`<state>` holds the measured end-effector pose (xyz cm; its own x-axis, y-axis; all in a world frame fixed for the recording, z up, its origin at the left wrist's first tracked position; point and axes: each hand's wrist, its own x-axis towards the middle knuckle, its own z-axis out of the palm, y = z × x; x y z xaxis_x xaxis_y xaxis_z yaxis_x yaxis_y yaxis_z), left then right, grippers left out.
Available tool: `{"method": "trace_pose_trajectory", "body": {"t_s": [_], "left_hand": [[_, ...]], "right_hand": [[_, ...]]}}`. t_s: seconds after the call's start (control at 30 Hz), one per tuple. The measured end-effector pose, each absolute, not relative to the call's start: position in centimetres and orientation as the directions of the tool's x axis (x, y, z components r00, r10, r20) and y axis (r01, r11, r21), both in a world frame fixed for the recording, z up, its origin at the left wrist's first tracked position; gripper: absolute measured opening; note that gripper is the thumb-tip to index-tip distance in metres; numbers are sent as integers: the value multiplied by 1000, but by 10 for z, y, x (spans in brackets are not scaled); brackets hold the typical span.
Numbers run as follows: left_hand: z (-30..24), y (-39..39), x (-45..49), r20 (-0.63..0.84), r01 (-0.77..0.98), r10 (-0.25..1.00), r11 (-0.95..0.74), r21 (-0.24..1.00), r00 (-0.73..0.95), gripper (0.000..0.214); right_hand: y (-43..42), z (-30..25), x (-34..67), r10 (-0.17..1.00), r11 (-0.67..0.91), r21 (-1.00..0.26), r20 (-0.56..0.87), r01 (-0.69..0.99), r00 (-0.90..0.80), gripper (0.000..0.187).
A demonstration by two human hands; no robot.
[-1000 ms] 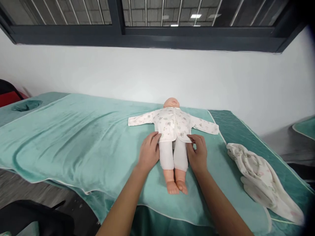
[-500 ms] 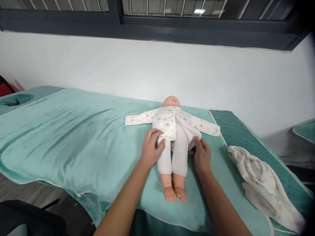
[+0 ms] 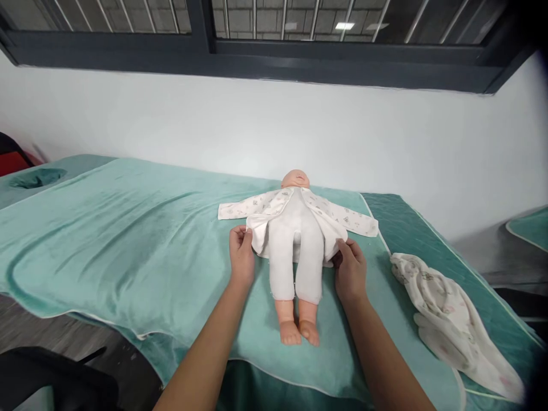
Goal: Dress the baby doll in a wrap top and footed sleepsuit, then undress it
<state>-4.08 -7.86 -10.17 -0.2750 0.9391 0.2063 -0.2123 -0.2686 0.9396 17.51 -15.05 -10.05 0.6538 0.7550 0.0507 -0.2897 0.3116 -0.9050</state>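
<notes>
A baby doll (image 3: 296, 228) lies on its back, feet toward me, its white body bare down the front. It wears a white printed baby jacket (image 3: 265, 206), whose two front panels are spread apart and whose sleeves stretch out to both sides. My left hand (image 3: 242, 254) pinches the edge of the left panel, pulled out beside the doll's hip. On the other side, my right hand (image 3: 350, 267) is closed on the lower corner of the right panel.
A green sheet (image 3: 128, 240) covers the bed under the doll. To the right lies a crumpled white printed cloth (image 3: 454, 319). Behind rises a white wall (image 3: 240, 120) below a dark window frame (image 3: 257, 63). A black chair (image 3: 55, 379) stands at the lower left.
My left hand has moved left, drawing the left front panel off the doll's chest and belly. My right hand stays on the right panel. The camera view has shifted slightly.
</notes>
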Motion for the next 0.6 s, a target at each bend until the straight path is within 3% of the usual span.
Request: {"method": "trace_pose_trajectory", "body": {"t_s": [0.2, 0.43, 0.6], "left_hand": [[-95, -85, -39, 253, -75, 938, -278, 958, -238, 35], [-94, -87, -40, 311, 1, 927, -318, 948, -209, 26], [-93, -88, -40, 457, 192, 867, -422, 886, -201, 23]], "right_hand": [[-154, -98, 182, 698, 387, -869, 57, -309, 714, 25], [-153, -100, 182, 695, 399, -853, 42, -336, 718, 21], [-151, -105, 182, 672, 413, -852, 48, -321, 739, 30]]}}
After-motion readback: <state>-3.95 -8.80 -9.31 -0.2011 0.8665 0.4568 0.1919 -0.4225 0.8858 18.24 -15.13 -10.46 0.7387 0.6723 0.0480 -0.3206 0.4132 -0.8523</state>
